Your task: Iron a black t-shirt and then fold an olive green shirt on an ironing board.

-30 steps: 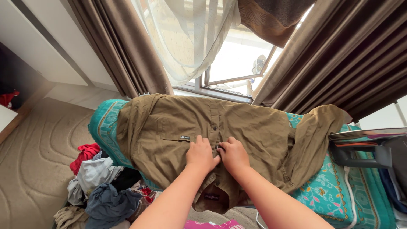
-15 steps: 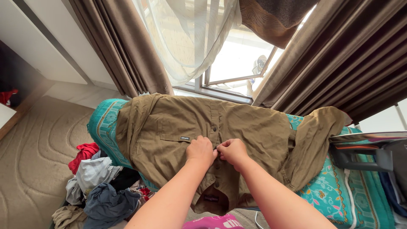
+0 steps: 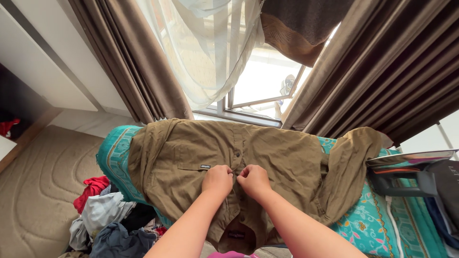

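My left hand and right hand meet at the button placket of the olive shirt, which lies spread front-up across the teal ironing board. Both hands pinch the cloth shut around one button. I judge it best to hold both edges flat (wrinkles pull them crooked).

A home room: brown curtains at a window, carpet, laundry heap left of the hands.
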